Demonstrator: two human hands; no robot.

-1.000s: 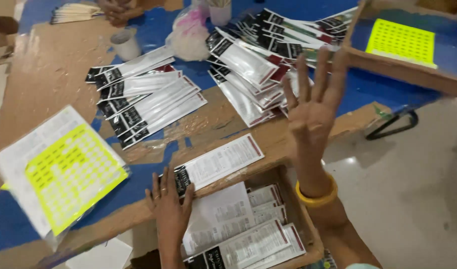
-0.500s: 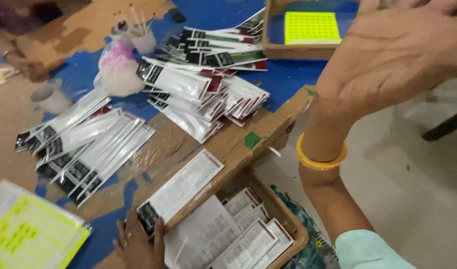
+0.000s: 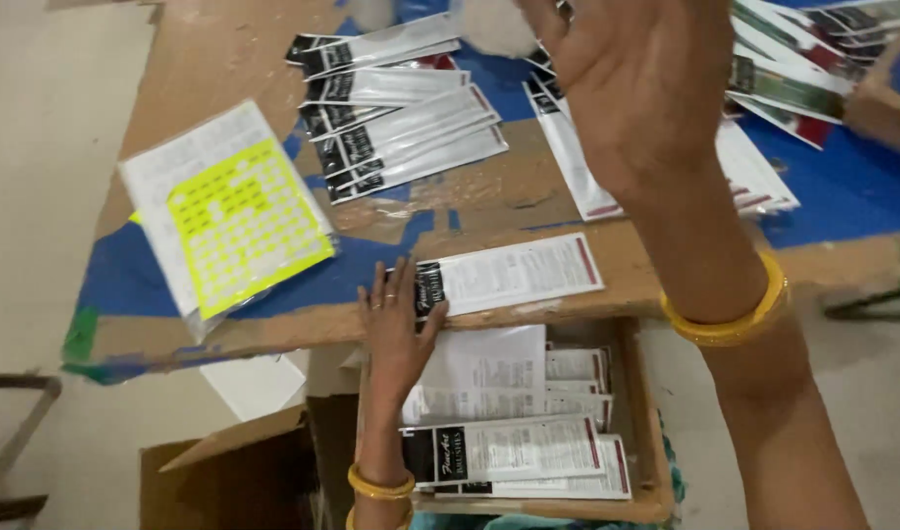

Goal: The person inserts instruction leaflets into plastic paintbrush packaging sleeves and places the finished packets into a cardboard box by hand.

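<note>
My left hand [image 3: 399, 324] lies flat on the table's near edge, fingers spread, its fingertips on the black end of a long white packet [image 3: 514, 274] lying there. My right hand [image 3: 635, 83] is raised high and close to the camera, palm open, fingers apart, holding nothing; a yellow bangle [image 3: 730, 316] circles its wrist. Below the table edge a cardboard box [image 3: 646, 461] holds several stacked white packets [image 3: 509, 447]. More such packets [image 3: 401, 123] lie fanned out on the table top.
A sheet of yellow stickers [image 3: 239, 221] on a white bundle lies at the left of the brown and blue table [image 3: 273, 314]. A further pile of packets [image 3: 794, 59] sits at the far right. Another open carton [image 3: 234, 471] stands on the floor at lower left.
The view has swung to the left and downward. My right hand has moved from the right side to the upper middle of the view. My left hand stays on the packet at the table edge.
</note>
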